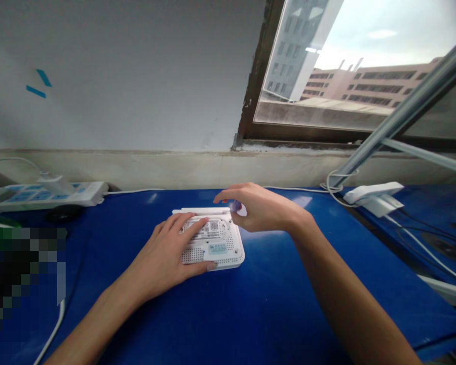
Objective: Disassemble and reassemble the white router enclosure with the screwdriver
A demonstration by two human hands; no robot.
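A white router point(228, 256) lies underside up on the blue table, its vent holes and printed labels showing. My left hand point(171, 243) spans its left part and holds it against the table, with the thumb at the near edge and fingers spread over the label. Just above the router's far right corner is my right hand point(260, 205), fingers curled in a pinch. Between them shows a small purple see-through piece point(236, 206), like a screwdriver handle; its lower end is hidden. A white antenna point(201, 210) lies folded along the far edge.
At the far left, a white power strip point(87, 193) with a plug sits on the blue table point(273, 304), near a black round object point(64, 213). A metal pole point(406, 109) and white adapters point(380, 196) stand at the right. Cables run along the wall.
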